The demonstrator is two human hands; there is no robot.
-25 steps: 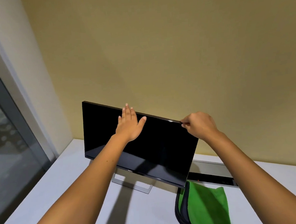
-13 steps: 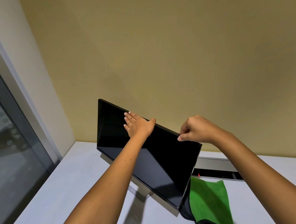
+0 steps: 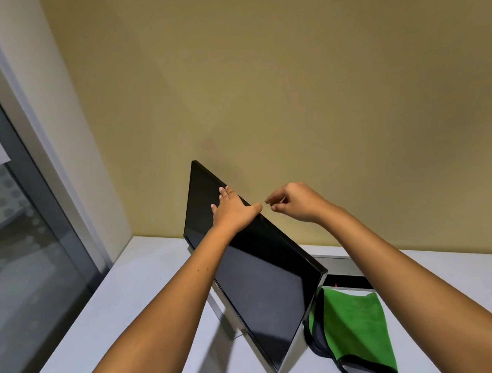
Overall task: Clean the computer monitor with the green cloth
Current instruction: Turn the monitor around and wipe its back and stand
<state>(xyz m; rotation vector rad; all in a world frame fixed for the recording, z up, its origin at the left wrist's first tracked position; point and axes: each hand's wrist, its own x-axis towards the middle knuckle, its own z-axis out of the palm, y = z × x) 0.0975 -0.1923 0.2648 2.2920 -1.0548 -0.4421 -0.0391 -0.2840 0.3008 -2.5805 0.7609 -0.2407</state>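
The black computer monitor (image 3: pixel 257 278) stands on the white desk, turned so its screen faces left and its right edge points toward me. My left hand (image 3: pixel 233 209) grips its top edge, fingers over the screen side and thumb along the rim. My right hand (image 3: pixel 295 201) hovers just behind the top edge, fingers loosely curled and apart from the monitor, holding nothing. The green cloth (image 3: pixel 356 327), with a dark trim, lies flat on the desk right of the monitor's near corner.
The white desk (image 3: pixel 146 280) runs along a tan wall (image 3: pixel 291 95). A glass window with a grey frame (image 3: pixel 36 201) fills the left side. A grey cable tray with a dark slot (image 3: pixel 347 275) sits behind the cloth.
The monitor has swivelled further, its right edge swinging toward me. My right hand has let go of the top right corner and now floats off it. My left hand stays on the top edge.
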